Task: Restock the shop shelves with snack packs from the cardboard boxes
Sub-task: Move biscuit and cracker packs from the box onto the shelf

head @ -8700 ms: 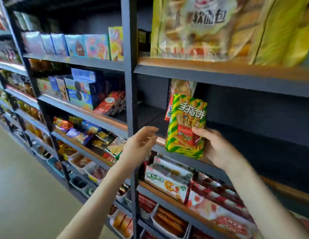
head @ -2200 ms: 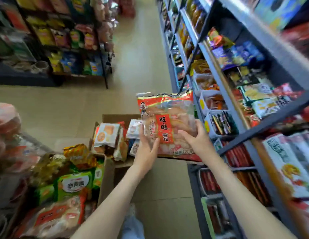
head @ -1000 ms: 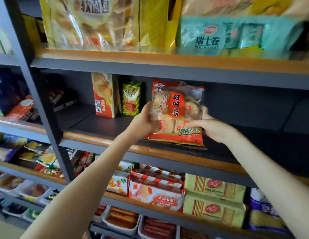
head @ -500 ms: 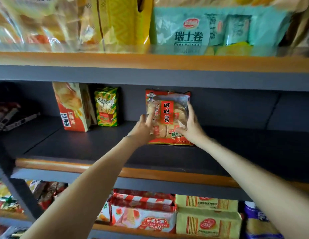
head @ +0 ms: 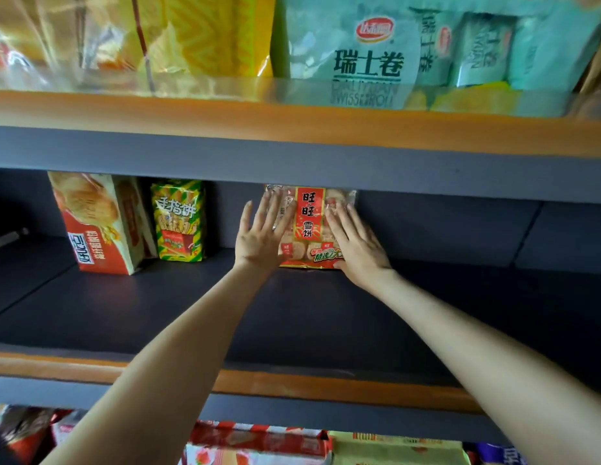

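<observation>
A red and clear rice cracker pack (head: 309, 226) stands upright against the back wall of the dark grey shelf (head: 292, 317). My left hand (head: 263, 234) lies flat with fingers spread on the pack's left side. My right hand (head: 354, 245) lies flat on its right side, fingers straight. Neither hand wraps around the pack. To the left stand a green and yellow striped snack pack (head: 178, 219) and an orange box (head: 97, 223). No cardboard boxes are in view.
The shelf above (head: 292, 129) carries a teal swiss roll bag (head: 366, 45) and yellow bags (head: 205, 31). Its front edge overhangs the top of the cracker pack. Below, red and yellow packs (head: 258, 441) line the lower shelf. Bare shelf board lies right of the cracker pack.
The cracker pack has gone from my grip at the shelf front to standing at the back wall. Both hands have opened and now press flat on its face.
</observation>
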Action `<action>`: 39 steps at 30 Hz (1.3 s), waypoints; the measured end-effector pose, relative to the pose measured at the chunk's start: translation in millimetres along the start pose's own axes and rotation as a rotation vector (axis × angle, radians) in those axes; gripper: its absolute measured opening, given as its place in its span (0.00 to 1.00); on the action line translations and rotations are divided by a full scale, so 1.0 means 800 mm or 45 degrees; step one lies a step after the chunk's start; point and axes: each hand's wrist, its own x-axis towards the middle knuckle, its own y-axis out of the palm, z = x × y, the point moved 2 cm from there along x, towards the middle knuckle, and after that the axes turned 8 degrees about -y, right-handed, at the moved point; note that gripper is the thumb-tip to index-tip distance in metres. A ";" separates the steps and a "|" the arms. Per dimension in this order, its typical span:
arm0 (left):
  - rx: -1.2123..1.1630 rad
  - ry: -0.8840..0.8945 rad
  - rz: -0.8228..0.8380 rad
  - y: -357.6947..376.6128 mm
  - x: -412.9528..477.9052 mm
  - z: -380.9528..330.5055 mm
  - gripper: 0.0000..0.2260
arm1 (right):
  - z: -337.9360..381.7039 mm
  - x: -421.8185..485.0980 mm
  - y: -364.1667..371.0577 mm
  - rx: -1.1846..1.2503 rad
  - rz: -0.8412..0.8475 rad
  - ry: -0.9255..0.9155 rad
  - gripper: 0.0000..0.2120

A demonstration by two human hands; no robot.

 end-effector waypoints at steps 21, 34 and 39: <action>-0.976 -0.290 0.207 -0.061 -0.154 0.046 0.19 | 0.147 -0.082 -0.093 1.753 0.077 0.590 0.13; -1.462 -1.562 0.109 -0.091 -0.513 0.159 0.09 | 0.435 -0.180 -0.105 2.194 0.621 -0.053 0.08; -1.174 -2.229 0.169 -0.102 -0.698 0.143 0.09 | 0.563 -0.284 -0.061 2.047 1.094 -0.451 0.07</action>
